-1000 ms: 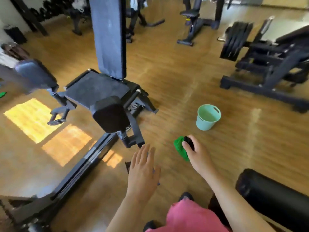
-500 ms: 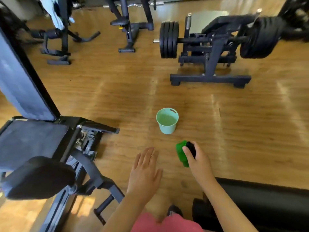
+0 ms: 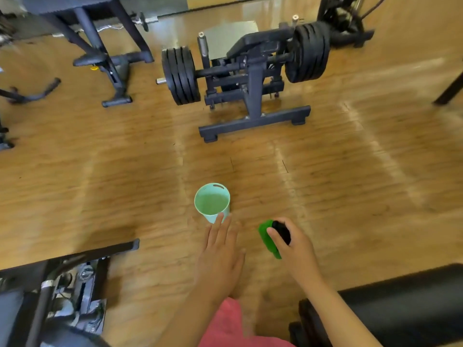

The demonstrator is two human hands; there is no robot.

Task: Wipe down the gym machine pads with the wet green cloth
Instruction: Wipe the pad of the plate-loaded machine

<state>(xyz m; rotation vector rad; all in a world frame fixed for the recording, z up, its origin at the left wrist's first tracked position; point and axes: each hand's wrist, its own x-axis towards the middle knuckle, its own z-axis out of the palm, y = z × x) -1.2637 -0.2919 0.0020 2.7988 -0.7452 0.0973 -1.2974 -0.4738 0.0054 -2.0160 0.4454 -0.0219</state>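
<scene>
My right hand (image 3: 293,244) grips the green cloth (image 3: 267,238), which is bunched together with a dark object in my fist, above the wooden floor. My left hand (image 3: 220,251) is held flat with straight fingers, its fingertips just in front of a mint-green bucket (image 3: 212,202) that stands on the floor with liquid inside. A black padded bench (image 3: 400,306) lies at the lower right, under my right forearm. Part of the grey seat machine (image 3: 50,291) shows at the lower left.
A black plate-loaded machine (image 3: 250,71) with stacked weight plates stands on the floor ahead. Another black frame (image 3: 107,53) stands at the upper left. More equipment sits at the top right. Bare wooden floor (image 3: 100,171) spreads between them.
My view has swung right, away from the grey seat machine toward the plate-loaded machine. The bucket now lies right before my left hand. My right hand still holds the cloth.
</scene>
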